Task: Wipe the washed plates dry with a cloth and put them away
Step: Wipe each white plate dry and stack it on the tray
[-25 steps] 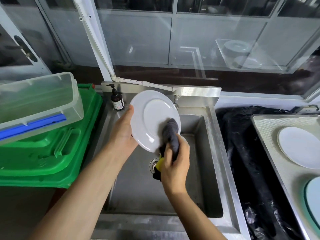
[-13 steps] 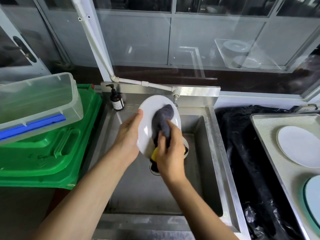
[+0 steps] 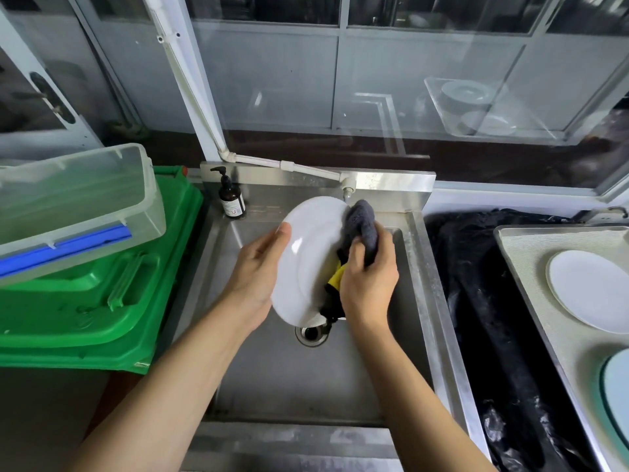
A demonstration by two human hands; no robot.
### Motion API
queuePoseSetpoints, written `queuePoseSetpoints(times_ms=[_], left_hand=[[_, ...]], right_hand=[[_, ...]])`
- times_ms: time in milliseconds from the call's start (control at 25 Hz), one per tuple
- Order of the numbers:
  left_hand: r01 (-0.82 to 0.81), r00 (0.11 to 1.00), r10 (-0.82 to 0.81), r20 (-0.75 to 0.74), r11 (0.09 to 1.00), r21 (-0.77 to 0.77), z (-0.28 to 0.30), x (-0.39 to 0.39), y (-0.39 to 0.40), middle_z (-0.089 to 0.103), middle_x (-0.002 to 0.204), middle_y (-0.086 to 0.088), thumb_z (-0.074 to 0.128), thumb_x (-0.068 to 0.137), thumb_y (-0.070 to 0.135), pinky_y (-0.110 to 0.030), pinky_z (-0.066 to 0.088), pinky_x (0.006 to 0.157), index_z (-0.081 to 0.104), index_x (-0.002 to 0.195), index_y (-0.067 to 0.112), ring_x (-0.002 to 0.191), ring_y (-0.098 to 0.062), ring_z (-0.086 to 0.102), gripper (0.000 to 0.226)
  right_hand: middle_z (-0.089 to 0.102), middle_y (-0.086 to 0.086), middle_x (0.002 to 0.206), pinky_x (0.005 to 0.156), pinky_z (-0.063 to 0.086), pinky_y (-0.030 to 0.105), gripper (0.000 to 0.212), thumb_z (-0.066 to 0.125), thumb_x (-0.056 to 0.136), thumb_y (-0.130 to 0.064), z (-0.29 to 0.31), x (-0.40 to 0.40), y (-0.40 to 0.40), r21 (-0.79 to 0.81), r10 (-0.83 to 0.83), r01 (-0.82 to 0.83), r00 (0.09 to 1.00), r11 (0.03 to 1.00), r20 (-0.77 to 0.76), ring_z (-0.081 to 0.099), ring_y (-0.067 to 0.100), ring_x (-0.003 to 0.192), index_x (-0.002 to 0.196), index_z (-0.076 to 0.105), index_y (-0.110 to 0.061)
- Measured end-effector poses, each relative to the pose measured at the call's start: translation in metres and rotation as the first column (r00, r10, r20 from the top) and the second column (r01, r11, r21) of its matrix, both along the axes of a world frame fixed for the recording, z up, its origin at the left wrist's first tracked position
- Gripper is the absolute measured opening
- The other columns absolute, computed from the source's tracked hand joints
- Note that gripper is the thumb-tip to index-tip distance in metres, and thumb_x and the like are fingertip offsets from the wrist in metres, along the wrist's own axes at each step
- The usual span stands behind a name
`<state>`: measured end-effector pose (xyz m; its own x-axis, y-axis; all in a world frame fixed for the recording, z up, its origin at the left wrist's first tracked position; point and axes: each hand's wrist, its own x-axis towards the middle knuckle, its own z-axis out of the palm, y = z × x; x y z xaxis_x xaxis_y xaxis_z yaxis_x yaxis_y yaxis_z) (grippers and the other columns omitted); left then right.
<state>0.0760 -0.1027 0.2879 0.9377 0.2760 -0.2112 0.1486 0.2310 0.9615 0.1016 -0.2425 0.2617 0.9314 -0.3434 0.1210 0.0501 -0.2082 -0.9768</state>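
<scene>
Over the steel sink (image 3: 422,301) my left hand (image 3: 262,274) grips the left rim of a white plate (image 3: 308,264), which stands tilted on edge. My right hand (image 3: 369,281) grips a grey cloth with a yellow patch (image 3: 360,229) and presses it against the plate's right edge. The cloth wraps over the upper right rim. At the right, a white plate (image 3: 592,289) and part of a pale blue plate (image 3: 617,396) lie on a tray (image 3: 531,253).
A brown pump bottle (image 3: 231,199) stands at the sink's back left corner. A clear plastic box (image 3: 75,206) sits on a green crate (image 3: 102,301) to the left. Black plastic sheeting (image 3: 483,301) lies between sink and tray. The tap (image 3: 349,189) hangs just above the plate.
The plate has turned more edge-on and shifted right. The cloth hand has slid from the plate's face to its right rim, and the cloth now folds over the upper edge.
</scene>
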Motion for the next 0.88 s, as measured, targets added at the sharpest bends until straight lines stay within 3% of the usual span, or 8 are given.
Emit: queuePoseSetpoints(times_ms=[160,240,320,400,560,720,800,880], left_hand=[[0.069,0.996,-0.072,0.054,0.996,0.063,-0.005,0.002,-0.002,0.077,0.105,0.012,0.065,0.094,0.042,-0.025,0.046,0.095,0.079,0.093,0.039,0.104,0.000,0.067,0.014],[0.109,0.991,-0.112,0.077,0.993,0.046,-0.005,0.003,0.000,0.076,0.106,0.011,0.069,0.086,0.051,-0.021,0.047,0.093,0.079,0.097,0.037,0.105,-0.001,0.067,0.021],[0.110,0.991,-0.113,0.075,0.993,0.049,-0.005,0.001,0.004,0.076,0.105,0.016,0.070,0.076,0.058,-0.018,0.047,0.092,0.079,0.096,0.040,0.105,0.001,0.066,0.028],[0.124,0.990,-0.129,0.063,0.989,0.080,-0.004,0.003,0.002,0.075,0.106,0.016,0.070,0.075,0.061,-0.024,0.047,0.099,0.078,0.096,0.041,0.107,-0.001,0.065,0.030],[0.098,0.991,-0.109,0.073,0.985,0.139,-0.009,0.009,-0.002,0.076,0.107,0.014,0.067,0.085,0.049,-0.025,0.045,0.098,0.079,0.096,0.041,0.107,-0.001,0.066,0.018],[-0.126,0.992,0.125,-0.027,0.991,-0.036,-0.008,0.013,-0.013,0.079,0.093,0.001,0.063,0.096,0.022,-0.035,0.054,0.091,0.082,0.082,0.027,0.097,-0.019,0.071,0.024],[-0.167,0.982,0.152,-0.109,0.976,-0.142,-0.002,0.016,-0.011,0.078,0.082,-0.001,0.060,0.098,0.027,-0.029,0.059,0.072,0.080,0.078,0.019,0.084,-0.020,0.073,0.030],[-0.139,0.979,0.098,-0.178,0.961,-0.240,0.007,0.019,-0.004,0.076,0.088,-0.012,0.058,0.097,0.042,-0.031,0.061,0.064,0.078,0.091,0.009,0.081,-0.023,0.074,0.039]], right_hand=[[0.059,-0.014,0.123,0.104,0.042,0.022,0.040,0.054,0.092,-0.016,0.011,-0.010,0.009,-0.267,0.305,-0.223,0.896,0.937,0.323,0.058,0.013,0.117,0.132,0.061,-0.018],[0.060,-0.014,0.115,0.096,0.040,0.014,0.036,0.055,0.092,-0.013,0.009,0.000,-0.001,-0.256,0.254,-0.177,0.917,0.950,0.308,0.057,0.005,0.106,0.127,0.062,-0.017],[0.065,-0.012,0.103,0.084,0.043,0.020,0.028,0.054,0.095,-0.011,0.009,0.012,-0.013,-0.057,0.064,-0.057,0.990,0.997,0.123,0.057,-0.003,0.090,0.119,0.065,-0.019],[0.068,-0.009,0.101,0.082,0.046,0.026,0.025,0.053,0.096,-0.012,0.006,0.014,-0.015,0.017,0.009,-0.009,1.000,1.000,0.024,0.059,0.000,0.090,0.117,0.065,-0.020],[0.060,-0.014,0.117,0.097,0.044,0.020,0.037,0.056,0.093,-0.011,0.012,-0.006,0.010,-0.178,0.238,-0.199,0.942,0.964,0.235,0.059,0.011,0.111,0.129,0.061,-0.020],[0.060,-0.008,0.129,0.107,0.043,0.031,0.042,0.052,0.092,-0.015,0.003,-0.025,0.022,-0.196,0.296,-0.248,0.916,0.949,0.271,0.055,0.016,0.124,0.133,0.060,-0.013],[0.060,0.003,0.137,0.114,0.040,0.034,0.044,0.051,0.093,-0.016,-0.009,-0.043,0.026,-0.222,0.346,-0.288,0.891,0.931,0.294,0.052,0.016,0.132,0.135,0.060,-0.008],[0.056,0.007,0.142,0.118,0.036,0.035,0.042,0.053,0.095,-0.015,-0.026,-0.059,0.028,-0.296,0.408,-0.316,0.849,0.901,0.335,0.048,0.017,0.137,0.137,0.058,-0.011]])
